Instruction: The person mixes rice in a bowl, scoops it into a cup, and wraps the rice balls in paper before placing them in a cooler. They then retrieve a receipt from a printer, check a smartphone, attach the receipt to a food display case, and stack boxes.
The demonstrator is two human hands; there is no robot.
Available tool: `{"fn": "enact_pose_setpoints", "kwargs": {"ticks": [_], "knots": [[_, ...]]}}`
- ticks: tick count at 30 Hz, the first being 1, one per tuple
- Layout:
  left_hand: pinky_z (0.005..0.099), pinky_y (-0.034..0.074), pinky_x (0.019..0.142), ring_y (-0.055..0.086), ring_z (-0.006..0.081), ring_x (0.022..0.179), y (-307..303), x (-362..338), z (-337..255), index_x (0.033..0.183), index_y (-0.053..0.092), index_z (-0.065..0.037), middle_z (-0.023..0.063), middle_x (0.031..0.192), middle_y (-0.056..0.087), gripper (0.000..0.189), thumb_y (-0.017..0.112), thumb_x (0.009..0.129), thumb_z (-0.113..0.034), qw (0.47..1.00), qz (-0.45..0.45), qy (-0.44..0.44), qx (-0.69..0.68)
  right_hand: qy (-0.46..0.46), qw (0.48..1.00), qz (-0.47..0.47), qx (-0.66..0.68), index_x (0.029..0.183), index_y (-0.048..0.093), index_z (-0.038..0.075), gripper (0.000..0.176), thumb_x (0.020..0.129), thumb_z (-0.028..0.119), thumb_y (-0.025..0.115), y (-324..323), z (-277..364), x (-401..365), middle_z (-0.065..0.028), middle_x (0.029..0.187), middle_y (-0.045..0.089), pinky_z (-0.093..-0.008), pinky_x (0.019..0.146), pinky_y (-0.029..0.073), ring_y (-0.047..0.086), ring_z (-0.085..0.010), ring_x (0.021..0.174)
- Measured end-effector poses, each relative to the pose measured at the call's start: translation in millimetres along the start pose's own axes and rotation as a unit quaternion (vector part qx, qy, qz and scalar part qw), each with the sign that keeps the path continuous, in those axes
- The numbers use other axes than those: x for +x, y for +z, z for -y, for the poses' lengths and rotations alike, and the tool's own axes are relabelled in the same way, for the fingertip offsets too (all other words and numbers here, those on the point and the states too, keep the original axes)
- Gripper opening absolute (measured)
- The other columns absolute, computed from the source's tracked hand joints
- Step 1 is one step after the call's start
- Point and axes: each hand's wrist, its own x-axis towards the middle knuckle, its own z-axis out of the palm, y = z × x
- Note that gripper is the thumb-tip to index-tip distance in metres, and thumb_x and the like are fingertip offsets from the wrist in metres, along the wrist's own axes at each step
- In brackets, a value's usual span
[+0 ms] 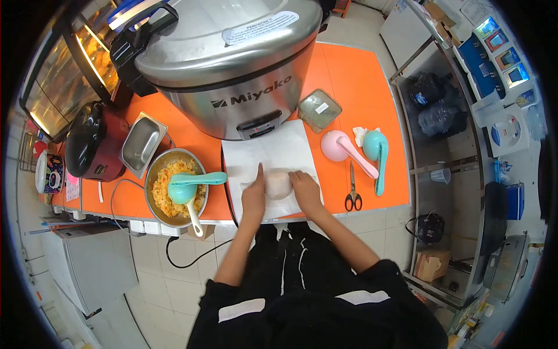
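White paper sheets [244, 152] lie on the orange table in front of a large steel rice cooker [232, 87]. On the paper sits a round, pale mound [278, 185]; whether it is rice or something wrapped, I cannot tell. My left hand [253, 198] rests on the paper at the mound's left side, its fingers pointing forward and one stretched out. At the right side, my right hand [306, 192] touches the mound's edge with its fingertips, the fingers apart. Neither hand is closed around anything.
At left stand a bowl of orange-yellow rice [156, 168] with a teal scoop [183, 189], and a steel container [141, 139]. At right are scissors [353, 195], a pink scoop [335, 146], another teal scoop [375, 145] and a lidded box [319, 110].
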Motion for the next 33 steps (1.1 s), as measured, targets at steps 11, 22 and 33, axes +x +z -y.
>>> {"fn": "enact_pose_setpoints", "kwargs": {"ticks": [11, 22, 33], "knots": [[0.0507, 0.013, 0.101, 0.035, 0.0394, 0.116, 24, -35, 20, 0.131, 0.007, 0.007, 0.0257, 0.134, 0.022, 0.07, 0.048, 0.075, -0.006, 0.993, 0.007, 0.101, -0.068, -0.002, 0.994, -0.049, 0.102, 0.125, 0.031, -0.002, 0.059, 0.069, 0.002, 0.049, 13, 13, -26, -0.0218, 0.127, 0.033, -0.0361, 0.097, 0.029, 0.032, -0.035, 0.118], [0.0377, 0.018, 0.102, 0.019, 0.0306, 0.127, 14, -24, -51, 0.134, -0.002, 0.0, 0.0191, 0.14, 0.007, 0.078, 0.048, 0.084, -0.032, 0.801, -0.07, 0.078, -0.59, 0.272, 0.504, -0.087, 0.815, 0.121, 0.036, 0.0, 0.048, 0.083, 0.02, 0.055, -9, 46, 1, -0.0125, 0.108, 0.049, -0.0265, 0.083, 0.042, 0.051, -0.0178, 0.096], [0.0331, 0.042, 0.087, 0.05, 0.0222, 0.101, 25, -33, -87, 0.133, 0.016, -0.006, 0.0158, 0.116, 0.044, 0.072, 0.062, 0.078, -0.015, 0.744, 0.001, -0.1, -0.66, 0.125, 0.791, -0.013, 0.599, 0.124, 0.037, -0.002, 0.05, 0.08, 0.011, 0.057, -65, -7, -43, -0.0114, 0.121, 0.044, -0.029, 0.095, 0.031, 0.041, -0.0165, 0.111]]}}
